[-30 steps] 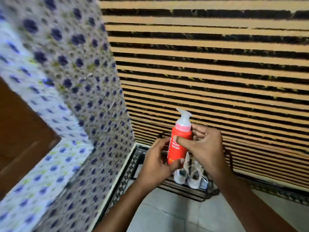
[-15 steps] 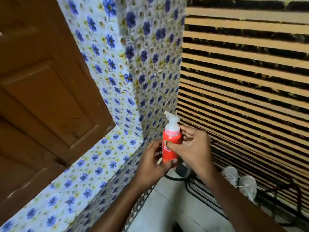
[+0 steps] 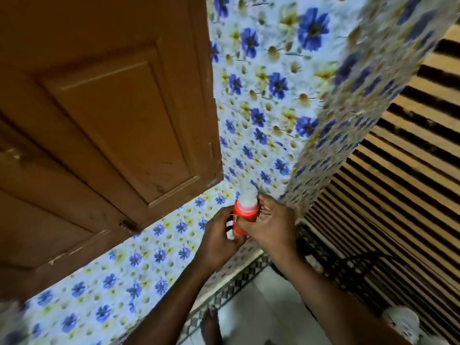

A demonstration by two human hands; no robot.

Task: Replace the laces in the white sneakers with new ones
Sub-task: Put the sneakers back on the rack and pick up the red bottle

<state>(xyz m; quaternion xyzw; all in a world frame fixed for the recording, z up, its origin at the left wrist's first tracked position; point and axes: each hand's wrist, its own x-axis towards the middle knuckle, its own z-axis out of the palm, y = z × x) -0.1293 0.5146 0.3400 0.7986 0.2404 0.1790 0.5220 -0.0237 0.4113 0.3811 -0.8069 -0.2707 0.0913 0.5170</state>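
A red pump bottle (image 3: 245, 214) with a white pump top is held upright between both hands, just above the floral-tiled ledge (image 3: 139, 270). My left hand (image 3: 219, 239) wraps its lower body. My right hand (image 3: 272, 224) grips its shoulder below the pump. One white sneaker (image 3: 403, 326) shows blurred at the bottom right on a black wire rack (image 3: 348, 272); the other sneaker is hidden behind my right forearm.
A brown wooden shutter (image 3: 107, 125) fills the left. A floral-tiled pillar (image 3: 311, 108) rises behind the bottle. Striped wooden slats (image 3: 403, 183) cover the right wall. A bare foot (image 3: 211, 327) stands on the pale floor tiles below.
The view has swung left and the bottle has travelled with both hands from above the sneakers to over the floral ledge. The sneakers have slid to the bottom right corner.
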